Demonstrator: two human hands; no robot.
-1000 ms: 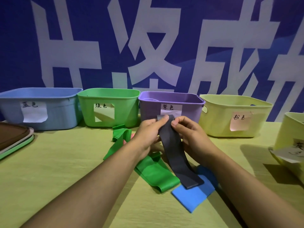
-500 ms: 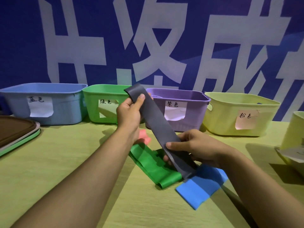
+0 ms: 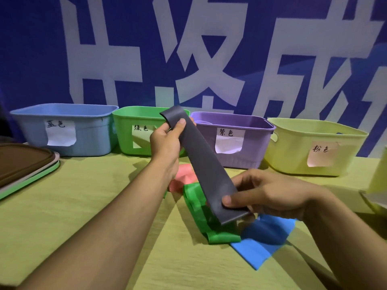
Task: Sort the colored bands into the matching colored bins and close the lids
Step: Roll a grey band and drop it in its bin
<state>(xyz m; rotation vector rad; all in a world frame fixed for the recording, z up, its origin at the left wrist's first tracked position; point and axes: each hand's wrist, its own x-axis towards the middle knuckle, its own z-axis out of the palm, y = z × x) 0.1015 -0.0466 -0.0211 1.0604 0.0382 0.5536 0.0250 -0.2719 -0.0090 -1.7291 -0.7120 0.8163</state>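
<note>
Head view is showing sorting at an early stage: green band [image 3: 201,214], blue band [image 3: 261,243] and pink band [image 3: 184,176] are lying on the table [image 3: 83,206], and the lids [image 3: 25,164] are sitting stacked aside. The left hand [image 3: 165,147] and right hand [image 3: 266,193] are each pinching one end of the grey band [image 3: 205,164], holding it stretched above the pile, near the purple bin [image 3: 234,139].

Grey band [image 3: 206,170]; green band [image 3: 201,214], blue band [image 3: 266,241], pink band [image 3: 184,174] on yellow-green table [image 3: 73,206].

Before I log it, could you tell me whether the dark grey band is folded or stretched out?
Stretched out: left hand and right hand grip opposite ends of the dark grey band.
</note>
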